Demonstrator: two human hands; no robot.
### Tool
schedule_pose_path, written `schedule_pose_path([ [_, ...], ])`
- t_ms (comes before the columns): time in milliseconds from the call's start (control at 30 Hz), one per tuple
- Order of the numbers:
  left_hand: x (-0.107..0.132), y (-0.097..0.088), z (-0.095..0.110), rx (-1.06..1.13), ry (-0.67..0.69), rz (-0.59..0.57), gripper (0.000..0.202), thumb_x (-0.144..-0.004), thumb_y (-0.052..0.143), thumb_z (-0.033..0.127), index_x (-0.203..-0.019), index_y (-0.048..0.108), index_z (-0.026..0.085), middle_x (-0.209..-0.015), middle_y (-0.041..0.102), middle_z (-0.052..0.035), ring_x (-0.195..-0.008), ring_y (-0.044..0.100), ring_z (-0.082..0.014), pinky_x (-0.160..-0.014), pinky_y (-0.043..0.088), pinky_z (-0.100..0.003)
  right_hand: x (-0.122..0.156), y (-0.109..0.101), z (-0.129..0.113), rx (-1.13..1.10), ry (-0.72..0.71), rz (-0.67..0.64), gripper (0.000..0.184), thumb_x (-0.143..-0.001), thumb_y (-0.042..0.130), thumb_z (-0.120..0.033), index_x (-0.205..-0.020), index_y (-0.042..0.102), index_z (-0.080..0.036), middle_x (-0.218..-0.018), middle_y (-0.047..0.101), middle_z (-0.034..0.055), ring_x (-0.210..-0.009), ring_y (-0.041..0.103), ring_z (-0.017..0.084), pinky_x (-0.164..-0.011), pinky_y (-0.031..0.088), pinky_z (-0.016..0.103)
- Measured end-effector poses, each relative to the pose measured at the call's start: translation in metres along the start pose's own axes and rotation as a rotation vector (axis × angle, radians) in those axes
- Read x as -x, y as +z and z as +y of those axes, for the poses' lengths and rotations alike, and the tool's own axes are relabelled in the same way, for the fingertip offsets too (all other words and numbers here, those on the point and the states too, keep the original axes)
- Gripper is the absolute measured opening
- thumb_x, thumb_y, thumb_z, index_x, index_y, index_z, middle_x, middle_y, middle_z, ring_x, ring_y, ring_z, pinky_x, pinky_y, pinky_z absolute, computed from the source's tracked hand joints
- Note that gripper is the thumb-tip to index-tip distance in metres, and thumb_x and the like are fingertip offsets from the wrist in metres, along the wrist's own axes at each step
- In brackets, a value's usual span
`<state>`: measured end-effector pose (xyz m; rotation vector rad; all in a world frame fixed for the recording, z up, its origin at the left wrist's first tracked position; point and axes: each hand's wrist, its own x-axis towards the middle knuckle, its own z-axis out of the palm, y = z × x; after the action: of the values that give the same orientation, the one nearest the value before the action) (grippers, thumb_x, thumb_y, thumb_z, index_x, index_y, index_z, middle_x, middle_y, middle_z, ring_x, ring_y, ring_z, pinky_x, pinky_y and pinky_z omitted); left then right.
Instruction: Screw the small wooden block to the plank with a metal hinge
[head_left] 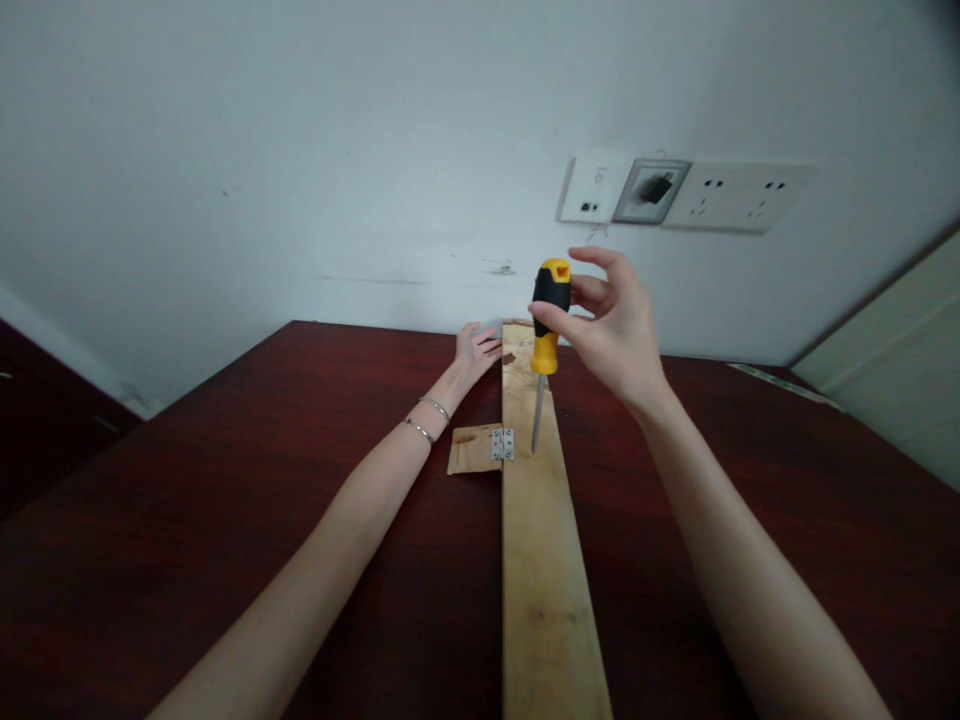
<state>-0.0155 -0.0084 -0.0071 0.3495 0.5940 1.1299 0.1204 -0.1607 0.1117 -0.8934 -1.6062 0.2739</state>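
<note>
My right hand [611, 325] grips a yellow and black screwdriver [551, 300] between thumb and fingers. Its metal shaft points down over a long wooden board [544, 580]; whether the tip touches the wood I cannot tell. A small metal hinge [502, 444] with screws in it joins the board's left edge to a short wooden piece [474, 450]. Near the board's far end, my left hand [476, 352] lies beside its left edge, fingers stretched toward it and apart. Two silver bracelets circle the left wrist.
The board lies on a dark red-brown table [360, 390] pushed against a white wall [300, 150]. Wall sockets [739, 197] and a black plug [657, 188] are at the upper right. A flat, thin strip [787, 387] lies at the table's far right.
</note>
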Motion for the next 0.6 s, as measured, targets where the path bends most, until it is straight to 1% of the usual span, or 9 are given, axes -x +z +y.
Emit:
schedule_pose_path([
  [67,-0.001,0.0,0.001,-0.068,0.017,-0.024,0.049,-0.087,0.046,0.037,-0.12,0.056,0.003,-0.106,0.062,-0.0233,-0.098,0.063,-0.0311,-0.075,0.055,-0.037,-0.007,-0.011,0.017,0.018,0.093,0.09,0.054,-0.071,0.076,-0.041,-0.116,0.056,-0.019,-0.095,0.072,0.0061,-0.085,0.069,0.02,-0.078,0.059,0.038],
  [100,-0.002,0.0,0.001,-0.097,0.027,-0.026,0.049,-0.088,0.044,0.037,-0.12,0.056,0.003,-0.106,0.062,-0.0234,-0.098,0.063,-0.0311,-0.074,0.055,-0.036,-0.009,-0.017,0.027,0.042,0.152,0.124,0.052,-0.07,0.076,-0.043,-0.111,0.058,-0.017,-0.091,0.072,0.0066,-0.08,0.069,0.021,-0.074,0.059,0.037],
  [167,-0.002,0.0,0.002,-0.125,0.038,-0.013,0.048,-0.088,0.043,0.038,-0.119,0.056,0.004,-0.107,0.061,-0.0233,-0.099,0.062,-0.0308,-0.074,0.055,-0.036,-0.01,-0.03,0.047,0.111,0.284,0.152,0.054,-0.068,0.076,-0.045,-0.11,0.06,-0.015,-0.09,0.072,0.0084,-0.076,0.07,0.022,-0.066,0.059,0.036],
  [200,-0.002,0.001,0.002,-0.131,0.04,-0.008,0.047,-0.089,0.043,0.038,-0.119,0.056,0.004,-0.107,0.061,-0.0233,-0.099,0.062,-0.0305,-0.073,0.055,-0.035,-0.009,-0.036,0.057,0.178,0.347,0.156,0.055,-0.066,0.076,-0.045,-0.109,0.061,-0.014,-0.091,0.072,0.0102,-0.076,0.07,0.023,-0.063,0.058,0.035],
  [267,-0.001,0.001,0.002,-0.137,0.039,-0.006,0.047,-0.089,0.042,0.038,-0.119,0.056,0.004,-0.106,0.061,-0.023,-0.097,0.062,-0.0297,-0.073,0.055,-0.035,-0.003,-0.046,0.077,0.366,0.444,0.153,0.052,-0.067,0.074,-0.043,-0.107,0.065,-0.011,-0.094,0.072,0.0135,-0.079,0.07,0.025,-0.068,0.057,0.036],
  [333,0.001,0.002,0.002,-0.139,0.039,-0.009,0.047,-0.09,0.042,0.037,-0.12,0.055,0.004,-0.106,0.061,-0.0223,-0.095,0.063,-0.0287,-0.073,0.055,-0.035,0.005,-0.051,0.095,0.563,0.483,0.09,0.045,-0.07,0.072,-0.038,-0.106,0.068,-0.011,-0.097,0.073,0.0144,-0.086,0.069,0.025,-0.079,0.054,0.036],
  [367,0.002,0.002,0.002,-0.14,0.04,-0.009,0.048,-0.09,0.042,0.037,-0.121,0.055,0.004,-0.105,0.061,-0.0221,-0.095,0.063,-0.0284,-0.073,0.055,-0.034,0.01,-0.052,0.102,0.642,0.51,0.055,0.043,-0.071,0.071,-0.036,-0.105,0.069,-0.01,-0.098,0.073,0.0145,-0.088,0.069,0.026,-0.081,0.053,0.036],
  [467,0.004,0.004,0.003,-0.144,0.047,-0.005,0.05,-0.09,0.041,0.037,-0.122,0.055,0.002,-0.104,0.061,-0.0224,-0.093,0.064,-0.0279,-0.072,0.055,-0.033,0.022,-0.052,0.12,0.705,0.554,0.01,0.041,-0.071,0.07,-0.033,-0.103,0.07,-0.008,-0.096,0.073,0.0157,-0.089,0.068,0.027,-0.082,0.051,0.035],
  [600,0.003,0.004,0.003,-0.149,0.048,0.001,0.05,-0.09,0.041,0.037,-0.123,0.055,0.002,-0.104,0.061,-0.0226,-0.09,0.064,-0.028,-0.071,0.055,-0.033,0.032,-0.046,0.137,0.738,0.59,-0.056,0.039,-0.071,0.07,-0.032,-0.101,0.072,-0.008,-0.096,0.074,0.0157,-0.09,0.068,0.028,-0.083,0.05,0.035],
])
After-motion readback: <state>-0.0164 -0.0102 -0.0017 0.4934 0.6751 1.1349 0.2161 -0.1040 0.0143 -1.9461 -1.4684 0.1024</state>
